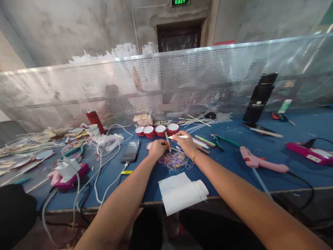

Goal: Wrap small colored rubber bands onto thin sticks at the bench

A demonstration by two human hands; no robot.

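Note:
My left hand [157,149] is closed on a thin wooden stick [167,137] with a greenish upper end, held nearly upright. In the fingers of my right hand [185,143] is a white marker pen [182,136], its tip pointing left and close to the stick; contact is too small to make out. Beneath both hands lies a pile of colourful rubber bands [175,161]. Several small red drums [160,130] with white tops stand just behind, and another white top shows partly behind my left hand. Several coloured pens [204,140] lie right of my right hand.
A folded white cloth [182,192] lies at the table's front edge. Pliers [218,140] and a pink glue gun [257,161] lie right. Left are a phone [130,151], white cables, a power strip [71,177] and clutter. A black bottle [260,99] stands by the perforated metal screen [145,83].

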